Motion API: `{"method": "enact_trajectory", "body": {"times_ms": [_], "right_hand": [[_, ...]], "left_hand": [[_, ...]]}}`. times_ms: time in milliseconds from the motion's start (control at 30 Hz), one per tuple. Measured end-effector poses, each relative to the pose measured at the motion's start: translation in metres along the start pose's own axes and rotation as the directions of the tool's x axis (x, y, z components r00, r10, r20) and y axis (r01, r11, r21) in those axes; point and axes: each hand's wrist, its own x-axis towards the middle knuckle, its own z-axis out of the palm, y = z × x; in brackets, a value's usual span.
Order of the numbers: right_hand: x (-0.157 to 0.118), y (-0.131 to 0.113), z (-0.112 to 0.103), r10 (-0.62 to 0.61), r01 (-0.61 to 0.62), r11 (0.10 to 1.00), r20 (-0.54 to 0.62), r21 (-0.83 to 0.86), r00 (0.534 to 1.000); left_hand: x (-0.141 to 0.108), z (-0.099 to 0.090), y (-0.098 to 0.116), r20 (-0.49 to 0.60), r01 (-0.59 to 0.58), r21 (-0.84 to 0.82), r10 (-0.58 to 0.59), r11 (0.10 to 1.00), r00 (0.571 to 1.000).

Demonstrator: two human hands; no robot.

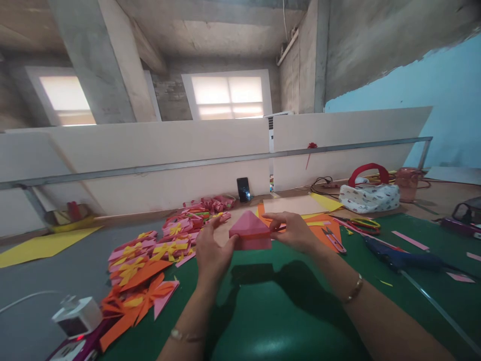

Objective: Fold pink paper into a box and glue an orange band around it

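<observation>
A folded pink paper (250, 231) with a pointed top is held up over the green mat (259, 306), between both hands. My left hand (216, 245) pinches its left edge, thumb in front. At the right edge, my right hand (291, 231) grips the paper between thumb and fingers. Pink and yellow paper pieces (175, 235) lie in a heap left of my left hand. Nearer to me are orange paper cutouts (139, 301). Behind my right hand lie orange sheets (325, 233) with small scissors (334, 240) on them.
A phone (243, 189) leans on the white partition (195, 180). Farther right are yellow-handled scissors (363, 224), a blue glue gun (398, 256), a patterned pouch (370, 198) and a pink jar (407, 184). A white plug adapter (77, 317) sits at front left.
</observation>
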Motion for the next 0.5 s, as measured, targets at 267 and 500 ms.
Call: {"method": "enact_trajectory", "body": {"times_ms": [267,500], "right_hand": [[-0.01,-0.018,0.025,-0.218,0.211,0.908,0.024,-0.361,0.976],[-0.013,-0.015,0.031,-0.139,0.143,0.935,0.036,-0.326,0.99]], "left_hand": [[-0.017,0.005,0.029,0.221,-0.547,0.378,0.501,0.747,0.837],[-0.02,0.005,0.029,0.282,-0.528,0.437,0.446,0.728,0.849]]}}
